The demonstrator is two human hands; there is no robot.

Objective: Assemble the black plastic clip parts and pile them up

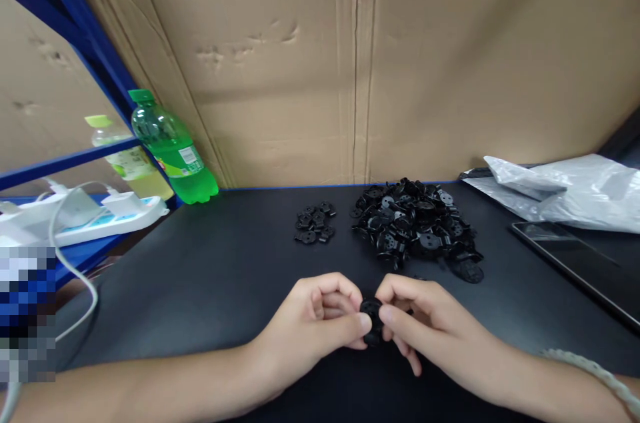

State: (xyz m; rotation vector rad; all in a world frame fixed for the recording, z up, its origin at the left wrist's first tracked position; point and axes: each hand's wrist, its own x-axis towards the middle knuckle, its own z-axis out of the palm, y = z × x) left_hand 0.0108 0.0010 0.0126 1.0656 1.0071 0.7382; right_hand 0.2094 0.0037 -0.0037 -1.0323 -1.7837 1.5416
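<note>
A small black plastic part (371, 308), rounded with holes in its face, is pinched between both hands low in the middle of the head view. My left hand (325, 316) grips its left side with thumb and fingers. From the other side my right hand (425, 316) holds it with thumb and forefinger, its lower fingers curled beneath. Beyond the hands lies a large heap of similar black parts (415, 223). To the left of that heap is a small group of black pieces (314, 223). The fingers cover much of the held part.
A cardboard wall (280, 76) backs the black table (210, 289). At left, a green soda bottle (175, 149), a pale yellow bottle (130, 163) and a power strip (115, 219) stand by a blue frame (75, 29). At right lie a plastic bag (585, 189) and a dark tablet (575, 263).
</note>
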